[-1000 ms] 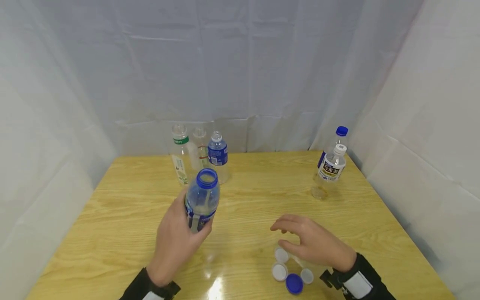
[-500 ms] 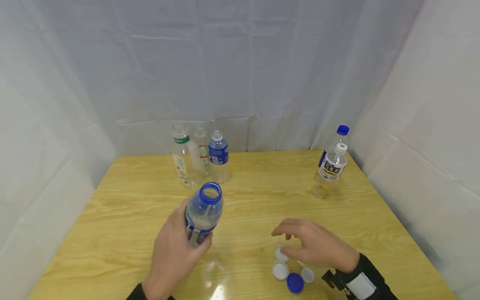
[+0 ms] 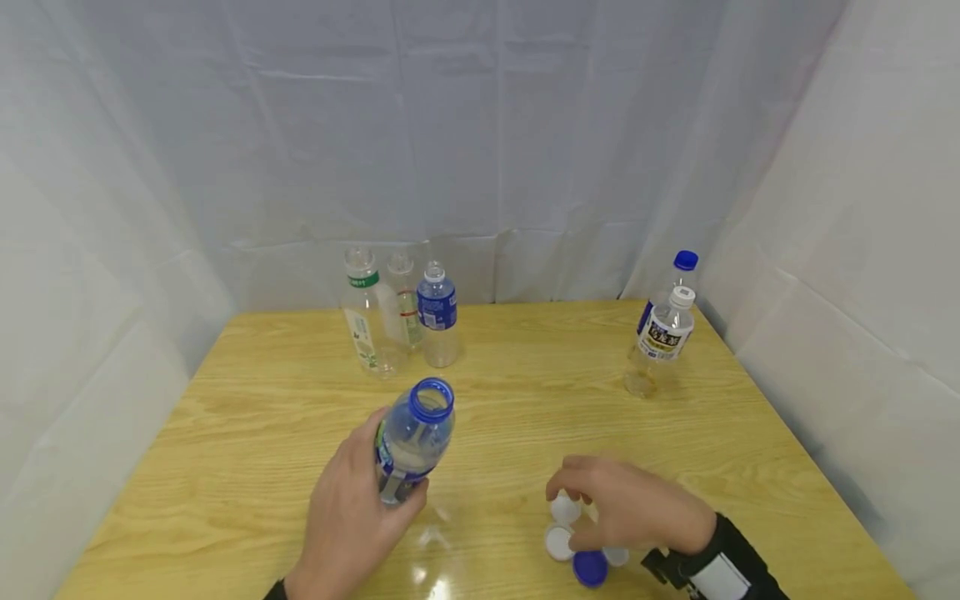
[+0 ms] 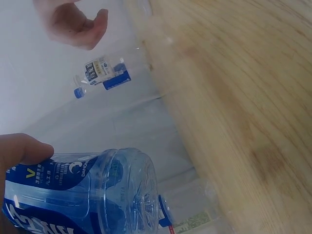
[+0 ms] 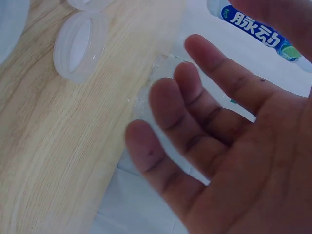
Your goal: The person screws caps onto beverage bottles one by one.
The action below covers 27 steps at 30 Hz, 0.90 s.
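My left hand [image 3: 348,508] grips a blue-tinted bottle [image 3: 415,433] around its label, its uncapped blue mouth tilted up and to the right. In the left wrist view the bottle's base [image 4: 131,190] faces away from the fingers. My right hand [image 3: 633,504] hovers over a group of caps, fingers bent and holding nothing. Below it lie a white cap [image 3: 566,507], another white cap [image 3: 558,542], a blue cap [image 3: 590,568] and a partly hidden white cap [image 3: 617,556]. The right wrist view shows the palm [image 5: 253,146] beside a white cap [image 5: 80,46].
Uncapped bottles stand at the back left: one with a green band [image 3: 367,325], one with a red-lined label [image 3: 407,308], one with a blue label [image 3: 437,312]. At the back right are a white-capped bottle [image 3: 663,337] and a blue-capped one [image 3: 685,262]. White sheeting [image 3: 495,150] surrounds the table [image 3: 247,417].
The bottle in my left hand has moved lower and slightly right, tilting more. My right hand has lowered toward the caps, its thumb now over them.
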Tool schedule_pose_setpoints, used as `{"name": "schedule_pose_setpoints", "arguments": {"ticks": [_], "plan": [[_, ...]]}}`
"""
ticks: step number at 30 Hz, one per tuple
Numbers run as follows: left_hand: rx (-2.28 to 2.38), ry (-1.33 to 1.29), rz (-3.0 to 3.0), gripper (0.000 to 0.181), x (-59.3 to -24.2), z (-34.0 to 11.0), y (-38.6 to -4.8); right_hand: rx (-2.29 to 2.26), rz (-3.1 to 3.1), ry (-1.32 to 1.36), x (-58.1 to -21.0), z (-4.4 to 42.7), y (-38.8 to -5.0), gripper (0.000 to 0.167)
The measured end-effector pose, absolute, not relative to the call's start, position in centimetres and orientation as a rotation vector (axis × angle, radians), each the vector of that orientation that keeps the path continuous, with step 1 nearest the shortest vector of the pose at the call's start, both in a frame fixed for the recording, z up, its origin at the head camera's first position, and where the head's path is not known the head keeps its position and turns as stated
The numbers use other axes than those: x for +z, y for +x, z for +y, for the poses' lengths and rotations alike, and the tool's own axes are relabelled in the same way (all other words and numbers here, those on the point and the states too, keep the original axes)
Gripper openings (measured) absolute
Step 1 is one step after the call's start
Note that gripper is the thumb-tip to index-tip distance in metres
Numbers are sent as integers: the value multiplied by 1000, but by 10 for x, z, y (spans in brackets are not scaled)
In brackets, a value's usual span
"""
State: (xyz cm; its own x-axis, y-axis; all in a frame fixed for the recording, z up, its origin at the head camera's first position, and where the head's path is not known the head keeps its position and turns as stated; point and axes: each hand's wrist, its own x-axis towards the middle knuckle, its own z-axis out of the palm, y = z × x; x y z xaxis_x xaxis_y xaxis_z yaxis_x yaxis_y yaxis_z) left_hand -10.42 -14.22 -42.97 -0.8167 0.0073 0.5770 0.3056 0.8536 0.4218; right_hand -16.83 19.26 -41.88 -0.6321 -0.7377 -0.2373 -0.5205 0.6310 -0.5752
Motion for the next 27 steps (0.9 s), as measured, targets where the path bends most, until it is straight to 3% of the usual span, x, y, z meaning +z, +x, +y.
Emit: {"name": "schedule_pose_setpoints", "arguments": {"ticks": [10,27], "plan": [[-684,-199,-2450,99,-432,-143,-104,-404,2391,-925,-427,180,-153,54],[-672,-179,-2465,99,-437,-144,-106,-251,2521,-992,-445,173,-140,53]]}}
